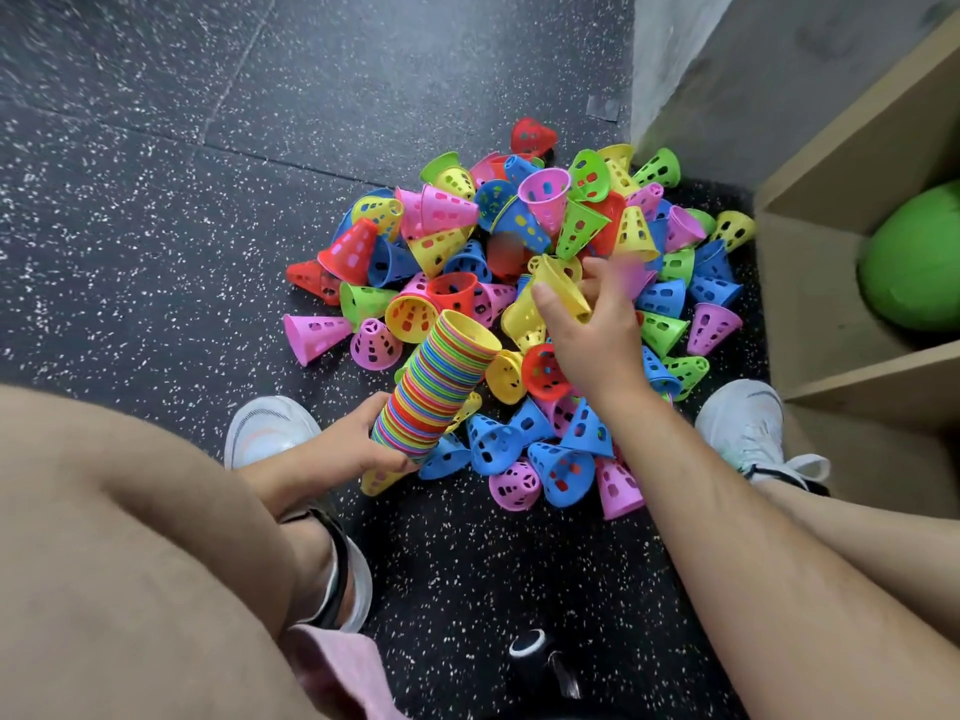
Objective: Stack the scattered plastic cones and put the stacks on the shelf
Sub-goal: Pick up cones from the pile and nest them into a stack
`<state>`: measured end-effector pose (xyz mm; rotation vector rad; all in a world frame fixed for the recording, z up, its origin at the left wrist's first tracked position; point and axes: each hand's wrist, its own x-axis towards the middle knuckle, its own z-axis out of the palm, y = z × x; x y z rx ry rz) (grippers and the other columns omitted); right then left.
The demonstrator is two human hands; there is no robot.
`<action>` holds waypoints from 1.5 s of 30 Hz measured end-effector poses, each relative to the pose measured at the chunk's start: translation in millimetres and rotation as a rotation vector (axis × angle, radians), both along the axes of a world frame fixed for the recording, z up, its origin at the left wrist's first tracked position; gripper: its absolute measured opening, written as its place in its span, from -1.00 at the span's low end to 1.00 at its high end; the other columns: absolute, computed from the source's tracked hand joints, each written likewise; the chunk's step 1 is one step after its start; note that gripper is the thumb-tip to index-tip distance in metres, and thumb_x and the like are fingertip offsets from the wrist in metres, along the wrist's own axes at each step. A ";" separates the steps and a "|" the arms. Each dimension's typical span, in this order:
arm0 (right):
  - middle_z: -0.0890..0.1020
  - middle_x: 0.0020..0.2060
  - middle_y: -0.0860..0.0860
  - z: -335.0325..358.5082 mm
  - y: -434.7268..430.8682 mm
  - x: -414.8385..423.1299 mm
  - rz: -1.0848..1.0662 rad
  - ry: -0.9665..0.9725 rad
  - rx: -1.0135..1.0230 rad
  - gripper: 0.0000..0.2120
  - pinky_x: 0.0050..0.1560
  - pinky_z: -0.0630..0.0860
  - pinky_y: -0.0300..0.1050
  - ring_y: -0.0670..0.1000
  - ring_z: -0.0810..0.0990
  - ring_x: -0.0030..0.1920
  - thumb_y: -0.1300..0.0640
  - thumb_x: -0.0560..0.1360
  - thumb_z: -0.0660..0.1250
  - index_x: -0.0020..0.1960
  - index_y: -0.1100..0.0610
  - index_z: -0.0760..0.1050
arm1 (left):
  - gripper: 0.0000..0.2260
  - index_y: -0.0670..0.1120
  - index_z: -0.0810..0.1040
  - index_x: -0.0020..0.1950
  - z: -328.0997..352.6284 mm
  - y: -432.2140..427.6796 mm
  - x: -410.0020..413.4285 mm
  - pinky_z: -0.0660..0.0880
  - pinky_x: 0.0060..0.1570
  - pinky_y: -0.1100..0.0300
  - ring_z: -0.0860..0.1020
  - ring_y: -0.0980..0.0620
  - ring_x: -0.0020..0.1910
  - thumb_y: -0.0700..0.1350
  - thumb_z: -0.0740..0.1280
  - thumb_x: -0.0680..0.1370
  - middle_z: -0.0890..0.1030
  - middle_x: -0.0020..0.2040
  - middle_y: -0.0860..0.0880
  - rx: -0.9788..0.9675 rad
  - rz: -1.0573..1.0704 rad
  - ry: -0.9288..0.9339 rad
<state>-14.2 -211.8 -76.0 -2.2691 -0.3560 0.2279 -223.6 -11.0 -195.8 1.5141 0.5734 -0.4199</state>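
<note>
The left hand [358, 444] holds a tall multicoloured stack [435, 389] by its base, the right hand [587, 324] has its grip pinching a yellow cone [558, 285] above the heap — dozens lie loose on the floor [156, 200], nothing yet on the shelf [852, 210] — so the person seems barely midway.

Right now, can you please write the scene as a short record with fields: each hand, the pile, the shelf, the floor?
left hand: grips the lower end of a tall multicoloured stack of cones, tilted, open end up
right hand: holds a yellow cone above the pile
pile: many loose cones, red, blue, green, yellow and pink, lying at all angles
shelf: wooden shelf on the right, a green ball in one compartment
floor: dark speckled floor
</note>
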 end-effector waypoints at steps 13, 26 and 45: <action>0.47 0.38 -0.13 -11.5 6.8 -24.8 0.433 0.217 -0.121 -0.43 0.35 0.37 -0.09 -0.13 0.40 0.36 -0.33 0.52 0.29 0.45 -0.10 0.42 | -0.30 0.03 0.46 0.26 2.0 -0.2 2.2 0.57 -0.15 0.01 0.63 -0.01 -0.14 -0.06 0.56 0.14 0.66 0.04 -0.25 0.010 -0.023 0.026; 0.46 0.39 -0.05 -51.9 -27.8 -5.9 0.349 0.008 -0.625 -0.63 0.46 0.14 0.07 0.06 0.28 0.41 0.04 0.61 0.16 0.36 0.08 0.51 | -0.27 0.03 0.46 0.28 3.1 -2.7 5.0 0.56 -0.11 -0.04 0.62 -0.05 -0.12 -0.04 0.58 0.13 0.62 0.09 -0.31 -0.004 -0.022 0.048; 0.54 0.13 -0.19 -26.8 16.2 -13.5 0.201 0.337 -0.023 -0.37 0.15 0.51 -0.15 -0.18 0.53 0.11 -0.36 0.48 0.33 0.42 -0.02 0.45 | -0.31 0.03 0.45 0.27 5.7 -4.9 8.1 0.56 -0.24 0.02 0.61 -0.05 -0.18 -0.08 0.56 0.17 0.65 0.02 -0.26 0.006 -0.008 0.080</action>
